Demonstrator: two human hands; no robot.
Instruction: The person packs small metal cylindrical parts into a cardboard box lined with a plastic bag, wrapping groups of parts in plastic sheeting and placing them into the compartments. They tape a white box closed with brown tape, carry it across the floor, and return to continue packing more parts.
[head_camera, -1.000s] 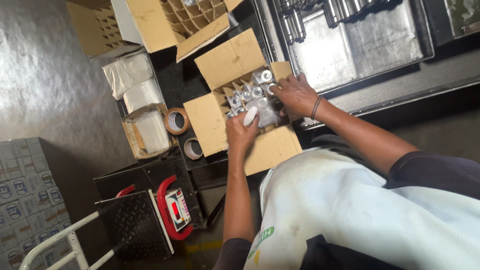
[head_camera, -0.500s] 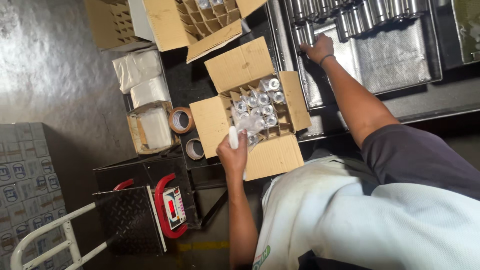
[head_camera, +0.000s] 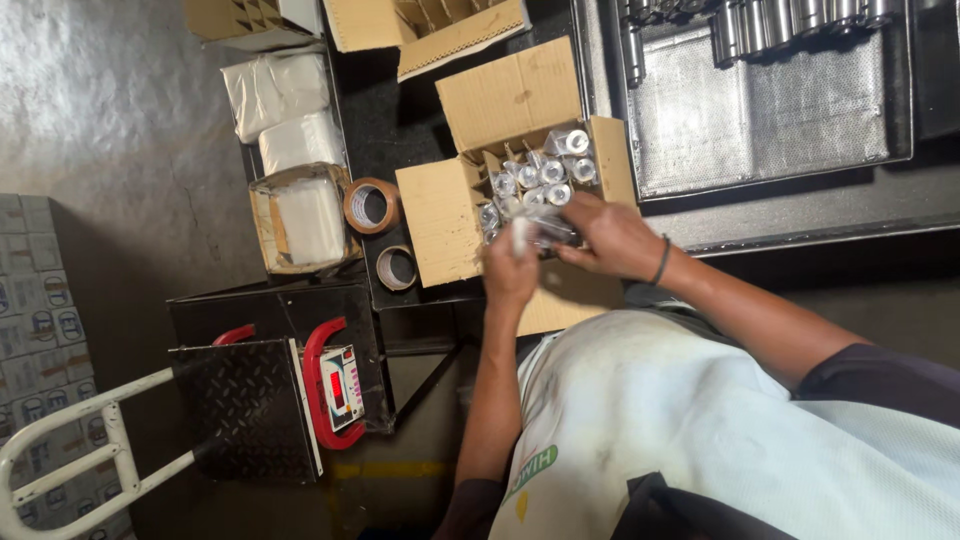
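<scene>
Over the open box on the dark bench, both hands now meet. The right hand, which half a second ago was stretched out to the metal tray of silver cylinders, has come back and is closed around a wrapped cylinder, held just above the near edge of the box. The left hand has stayed at that edge; it is curled around a small white piece that sticks up from the fist, and its fingers touch the same wrapped cylinder. Inside the box, more silver cylinders stand upright in cardboard dividers, as before.

Beside the box lie two tape rolls, near a stack of white bags and a clear-wrapped bundle. A second divided box sits further up the bench. Below the bench stands a scale with a red-framed display and a black checker-plate platform, with a white handle at the lower left.
</scene>
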